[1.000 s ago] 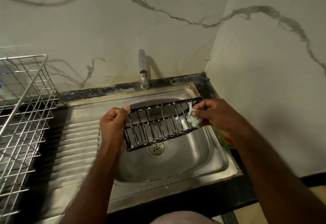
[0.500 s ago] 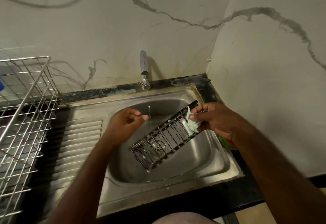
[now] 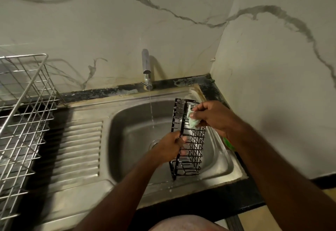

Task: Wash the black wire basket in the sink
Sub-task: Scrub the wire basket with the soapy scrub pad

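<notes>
The black wire basket (image 3: 190,150) hangs lengthwise over the right half of the steel sink (image 3: 127,121), one end pointing at the back wall and the other at me. My left hand (image 3: 170,148) grips its left rim near the middle. My right hand (image 3: 212,116) is at the far end, pinching a soapy pale green scrub pad (image 3: 192,120) against the wires. A thin stream of water (image 3: 151,110) runs from the tap (image 3: 146,69) into the bowl, left of the basket and not touching it.
A silver wire dish rack (image 3: 23,114) stands on the left, beside the ribbed drainboard (image 3: 78,149). A green object (image 3: 228,142) peeks out under my right forearm at the sink's right rim. Marble walls close the back and right sides.
The basket has turned from lying crosswise to pointing front-to-back and shifted right. My left hand let go of its end, passed under the water, then took hold of the side rim.
</notes>
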